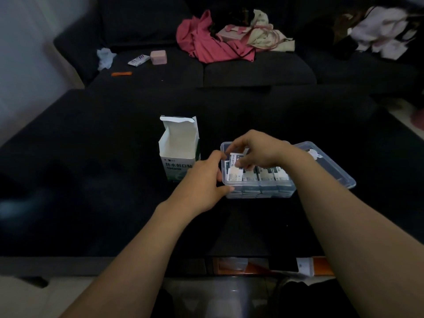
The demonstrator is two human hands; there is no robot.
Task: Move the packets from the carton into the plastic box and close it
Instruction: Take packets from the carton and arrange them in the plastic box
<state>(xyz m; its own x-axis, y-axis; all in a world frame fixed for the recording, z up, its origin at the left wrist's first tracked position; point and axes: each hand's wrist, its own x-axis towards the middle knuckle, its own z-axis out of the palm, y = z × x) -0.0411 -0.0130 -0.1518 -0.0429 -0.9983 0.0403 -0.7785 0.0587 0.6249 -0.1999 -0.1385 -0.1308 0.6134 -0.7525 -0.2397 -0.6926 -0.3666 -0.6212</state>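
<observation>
right grip: a packet [234, 162] is pinched between thumb and curled fingers of the right hand [259, 151], held over the left end of the box [259, 191].
left grip: the left hand [204, 180] is curled round the box's near-left corner, thumb on the front wall; the box is steadied by it.
packets: rows are seen standing on edge in the box, filling most of it; the held one is tilted at the left end.
carton: the carton [179, 148] stands upright just left of the box, flaps open; nothing is visible inside from this angle, though its bottom is hidden.
lid: the clear lid [330, 166] lies behind and right of the box, apparently touching it; whether it is hinged cannot be told.
desk: both are carried by the dark desk [103, 180].
step judged: the last packets are being seated.
doing it well: the packet should be squared with its neighbours and pressed flush below the rim, so that the lid is not fouled; the left hold should be kept until the packet is let go.
</observation>
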